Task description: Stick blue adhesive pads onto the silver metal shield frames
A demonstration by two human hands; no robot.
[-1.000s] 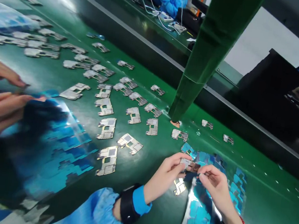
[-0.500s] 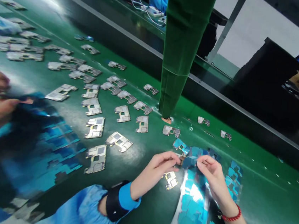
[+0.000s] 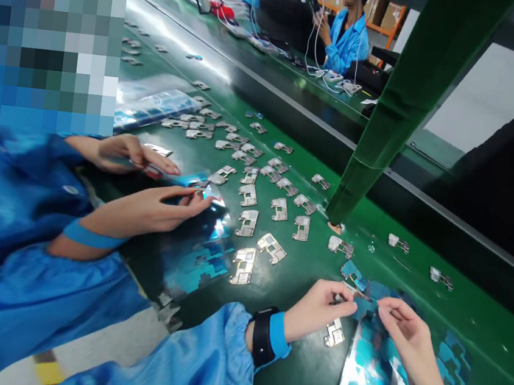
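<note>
Metal, small and flat: the board piece (image 3: 351,293) sat pinched between my left hand (image 3: 318,308) and my right hand (image 3: 401,331), fingertips of both gripping it, just above the blue film sheet (image 3: 369,376). Another board (image 3: 334,333) lay right under my left thumb on the green belt (image 3: 293,368).

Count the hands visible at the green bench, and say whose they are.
4 at the bench. The wearer's left hand and right hand pinch a small metal part between them. A co-worker's two hands work a blue film sheet. A distant person's hands are unclear.
</note>
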